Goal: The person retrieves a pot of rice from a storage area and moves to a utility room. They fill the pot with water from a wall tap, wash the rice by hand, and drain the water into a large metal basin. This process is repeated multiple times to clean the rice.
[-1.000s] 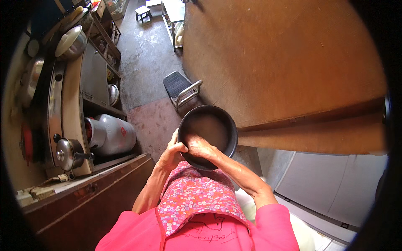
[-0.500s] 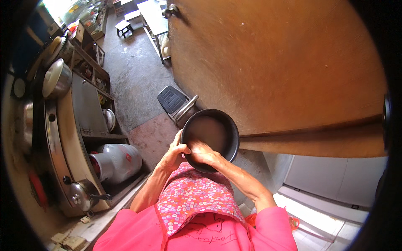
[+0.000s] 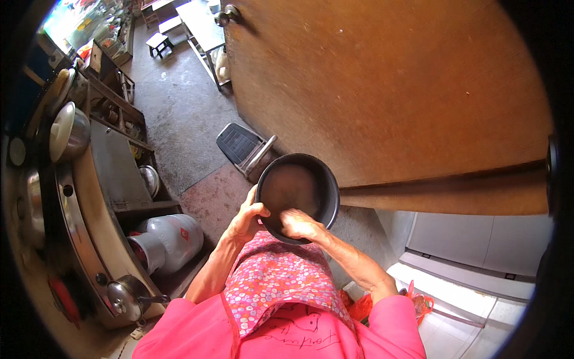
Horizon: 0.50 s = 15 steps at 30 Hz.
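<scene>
A round, dark pot (image 3: pixel 332 190) is held up in front of my apron, with cloudy brownish liquid (image 3: pixel 291 185) inside. My left hand (image 3: pixel 245 220) grips its left rim, the thumb lying over the edge and the other fingers against the outside wall. Reaching over the near right rim, my right hand (image 3: pixel 299 225) is down inside the pot. Its fingers are at the liquid, blurred and partly hidden, so whether they hold anything cannot be made out.
A large wooden door (image 3: pixel 382 90) fills the right. Beyond the pot stands a chair with a black pad (image 3: pixel 240 143). At left are a gas cylinder (image 3: pixel 173 239), a lidded saucepan (image 3: pixel 125 296) and a metal bowl (image 3: pixel 70 133). A red plastic bag (image 3: pixel 360 307) lies behind my right arm.
Inside the pot my right hand has shifted a little right and toward me. The left hand keeps its grip on the rim. The view has turned slightly.
</scene>
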### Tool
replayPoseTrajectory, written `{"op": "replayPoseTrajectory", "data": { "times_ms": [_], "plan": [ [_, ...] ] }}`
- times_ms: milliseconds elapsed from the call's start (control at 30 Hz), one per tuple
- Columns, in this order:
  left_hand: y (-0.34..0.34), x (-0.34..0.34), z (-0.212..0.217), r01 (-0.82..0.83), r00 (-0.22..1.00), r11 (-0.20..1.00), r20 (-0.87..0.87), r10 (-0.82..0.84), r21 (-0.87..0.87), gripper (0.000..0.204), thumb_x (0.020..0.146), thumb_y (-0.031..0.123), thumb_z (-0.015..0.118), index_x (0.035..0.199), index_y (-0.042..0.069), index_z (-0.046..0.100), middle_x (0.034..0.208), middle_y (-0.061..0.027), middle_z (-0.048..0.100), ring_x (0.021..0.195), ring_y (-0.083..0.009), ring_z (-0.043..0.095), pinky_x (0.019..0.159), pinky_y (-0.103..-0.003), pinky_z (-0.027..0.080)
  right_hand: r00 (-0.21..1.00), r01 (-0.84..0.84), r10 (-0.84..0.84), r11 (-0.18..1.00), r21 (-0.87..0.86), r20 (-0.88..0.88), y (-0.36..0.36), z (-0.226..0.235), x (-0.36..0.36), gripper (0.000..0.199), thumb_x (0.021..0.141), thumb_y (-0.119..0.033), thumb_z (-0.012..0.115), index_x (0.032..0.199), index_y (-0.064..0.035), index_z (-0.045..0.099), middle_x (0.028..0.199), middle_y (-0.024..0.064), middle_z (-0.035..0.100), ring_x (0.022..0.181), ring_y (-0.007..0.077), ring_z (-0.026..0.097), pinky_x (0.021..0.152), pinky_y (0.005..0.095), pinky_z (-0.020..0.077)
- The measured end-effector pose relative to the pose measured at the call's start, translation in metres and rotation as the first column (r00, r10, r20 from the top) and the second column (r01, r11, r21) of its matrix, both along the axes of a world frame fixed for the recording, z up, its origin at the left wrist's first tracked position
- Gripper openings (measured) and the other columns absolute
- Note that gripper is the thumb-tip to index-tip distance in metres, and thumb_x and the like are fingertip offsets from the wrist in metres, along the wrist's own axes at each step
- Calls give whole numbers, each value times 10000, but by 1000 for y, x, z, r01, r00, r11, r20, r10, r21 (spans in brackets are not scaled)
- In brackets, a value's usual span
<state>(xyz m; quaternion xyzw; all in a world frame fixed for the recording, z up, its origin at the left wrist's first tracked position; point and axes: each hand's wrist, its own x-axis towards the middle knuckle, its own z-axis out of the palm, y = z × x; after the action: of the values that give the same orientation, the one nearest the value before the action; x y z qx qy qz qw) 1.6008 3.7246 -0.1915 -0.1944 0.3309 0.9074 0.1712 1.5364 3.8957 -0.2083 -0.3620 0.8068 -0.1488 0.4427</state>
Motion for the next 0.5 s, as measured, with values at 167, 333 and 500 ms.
{"op": "replayPoseTrajectory", "data": {
  "times_ms": [167, 333, 500],
  "plan": [
    [-6, 7, -6, 8, 998, 999, -64, -5, 38, 823, 712, 128, 582, 1478, 130, 282, 1341, -97, 447, 1197, -265, 453, 943, -487, 449, 912, 82, -235, 906, -415, -335, -43, -14, -6, 322, 753, -121, 551, 1037, -9, 651, 1097, 223, 611, 1053, 361, 582, 899, 459, 453],
    [-4, 2, -2, 31, 998, 999, -53, -31, -17, 832, 713, 145, 591, 1483, 147, 276, 1331, -89, 434, 1165, -261, 451, 897, -513, 477, 699, 121, -355, 914, -387, -621, -5, -58, -41, 332, 786, -120, 543, 1089, -27, 642, 1152, 212, 599, 1103, 369, 557, 931, 479, 458],
    [5, 5, 1, -28, 999, 998, 25, 27, 50, 763, 718, 76, 554, 1444, 77, 318, 1377, -108, 458, 1242, -264, 445, 1039, -446, 392, 949, -12, 52, 992, 128, -312, 20, -19, -11, 352, 700, -203, 615, 995, -23, 677, 968, 183, 661, 922, 364, 640, 744, 521, 519]
  ]
}}
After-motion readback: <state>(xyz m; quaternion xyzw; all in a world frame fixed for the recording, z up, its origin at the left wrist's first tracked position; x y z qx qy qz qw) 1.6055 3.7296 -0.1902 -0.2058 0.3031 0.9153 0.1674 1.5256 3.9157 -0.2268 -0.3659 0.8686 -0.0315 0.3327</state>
